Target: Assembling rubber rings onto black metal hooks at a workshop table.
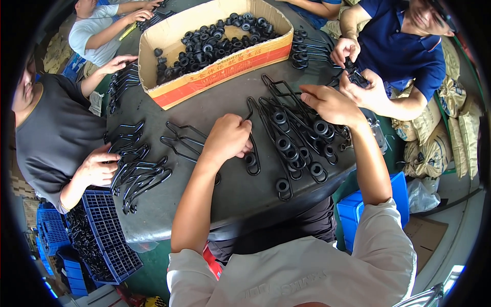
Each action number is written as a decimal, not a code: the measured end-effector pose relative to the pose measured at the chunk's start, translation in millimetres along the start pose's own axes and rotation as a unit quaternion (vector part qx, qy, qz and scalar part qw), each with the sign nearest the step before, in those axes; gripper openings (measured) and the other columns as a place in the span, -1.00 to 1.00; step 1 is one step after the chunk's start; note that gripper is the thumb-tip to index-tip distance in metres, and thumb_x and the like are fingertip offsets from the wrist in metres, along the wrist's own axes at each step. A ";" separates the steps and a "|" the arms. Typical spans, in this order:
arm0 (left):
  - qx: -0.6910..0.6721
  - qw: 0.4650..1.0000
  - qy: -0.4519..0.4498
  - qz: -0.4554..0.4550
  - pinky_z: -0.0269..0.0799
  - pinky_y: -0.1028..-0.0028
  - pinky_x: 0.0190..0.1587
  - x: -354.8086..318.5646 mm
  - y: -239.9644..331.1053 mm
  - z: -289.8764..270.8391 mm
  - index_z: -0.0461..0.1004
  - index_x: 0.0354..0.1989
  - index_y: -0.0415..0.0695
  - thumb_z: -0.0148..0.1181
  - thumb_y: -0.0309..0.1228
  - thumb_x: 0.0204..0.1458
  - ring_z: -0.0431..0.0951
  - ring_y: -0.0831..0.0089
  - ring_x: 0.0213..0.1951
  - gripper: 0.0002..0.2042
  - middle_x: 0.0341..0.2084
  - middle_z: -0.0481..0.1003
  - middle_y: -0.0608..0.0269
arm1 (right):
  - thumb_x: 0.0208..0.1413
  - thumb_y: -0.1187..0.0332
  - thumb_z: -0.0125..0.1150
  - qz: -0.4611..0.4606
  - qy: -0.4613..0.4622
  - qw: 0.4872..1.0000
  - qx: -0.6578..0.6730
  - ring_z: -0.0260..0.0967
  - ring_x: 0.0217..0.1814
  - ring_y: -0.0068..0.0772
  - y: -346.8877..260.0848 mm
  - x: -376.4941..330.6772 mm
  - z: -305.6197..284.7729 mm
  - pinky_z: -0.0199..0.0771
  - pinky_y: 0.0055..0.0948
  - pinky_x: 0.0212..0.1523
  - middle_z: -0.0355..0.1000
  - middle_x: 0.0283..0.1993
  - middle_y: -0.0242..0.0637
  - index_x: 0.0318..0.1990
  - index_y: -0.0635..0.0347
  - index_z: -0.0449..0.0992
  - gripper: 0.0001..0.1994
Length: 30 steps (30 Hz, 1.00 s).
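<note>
My left hand (227,137) is closed around a bent black metal rod (255,148), whose lower loop carries a black rubber bushing (250,160). To its right lies a pile of similar bent rods (276,146), with ring-shaped bushings on their near ends. My right hand (333,105) reaches over the far right part of this pile, fingers stretched toward the left and touching or just above the rods. Its fingertips are partly hidden. Left of my left hand, a few bare bent rods (186,138) lie on the dark table (204,204), partly covered by my forearm.
A cardboard box (220,71) of black bushings stands at the far side. Co-workers sit around the table; one at right holds a black part (355,77), one at left touches stacked rods (135,174). Blue crates (110,235) stand at lower left, a blue bin (353,215) at right.
</note>
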<state>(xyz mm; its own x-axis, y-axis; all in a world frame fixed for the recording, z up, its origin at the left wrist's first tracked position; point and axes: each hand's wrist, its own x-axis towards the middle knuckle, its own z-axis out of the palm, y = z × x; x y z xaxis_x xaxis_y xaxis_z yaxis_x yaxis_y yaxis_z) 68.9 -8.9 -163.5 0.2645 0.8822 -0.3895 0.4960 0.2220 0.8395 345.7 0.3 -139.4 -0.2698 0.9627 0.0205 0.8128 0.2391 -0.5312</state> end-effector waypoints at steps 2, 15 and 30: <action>0.001 1.000 -0.006 0.003 0.59 0.42 -0.56 -1.1 -0.4 0.6 0.47 -0.47 -0.47 -0.06 -0.33 0.27 0.67 0.26 -0.55 -0.60 -0.57 0.60 -0.07 | 0.37 0.08 0.01 0.067 -0.001 0.998 0.000 0.48 0.17 0.03 -8.5 -5.5 -6.2 0.38 -0.24 0.20 0.54 0.04 0.12 0.17 0.35 0.47 -0.52; 0.224 0.909 0.344 0.066 0.53 0.13 -0.16 -17.2 -0.1 -59.8 0.63 -0.39 -0.22 0.22 -0.13 0.11 0.65 -0.06 -0.27 -0.65 -0.47 0.61 -0.10 | 0.18 0.33 0.27 -0.172 0.154 0.973 0.019 0.51 -0.06 -0.03 -57.4 -38.0 -18.3 0.47 -0.24 -0.05 0.54 -0.16 0.01 -0.06 0.36 0.55 -0.72; 0.283 0.897 0.338 -0.025 0.54 0.19 -0.07 -25.3 -25.2 -115.6 0.67 -0.30 -0.13 0.30 -0.11 0.04 0.67 0.07 -0.19 -0.69 -0.35 0.66 0.03 | 0.00 0.27 0.43 -0.183 -0.188 0.964 -0.033 0.51 -0.32 -0.03 -92.7 -117.1 23.9 0.48 -0.10 -0.35 0.48 -0.34 -0.19 -0.22 0.20 0.47 -0.70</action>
<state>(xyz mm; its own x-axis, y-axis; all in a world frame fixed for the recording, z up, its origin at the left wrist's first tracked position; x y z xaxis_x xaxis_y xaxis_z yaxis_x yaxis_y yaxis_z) -45.9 11.2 -131.0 -0.2367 0.9698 0.0583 0.8842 0.1901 0.4268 289.6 -137.6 -112.9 -0.7028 0.7013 -0.1194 0.6557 0.5735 -0.4910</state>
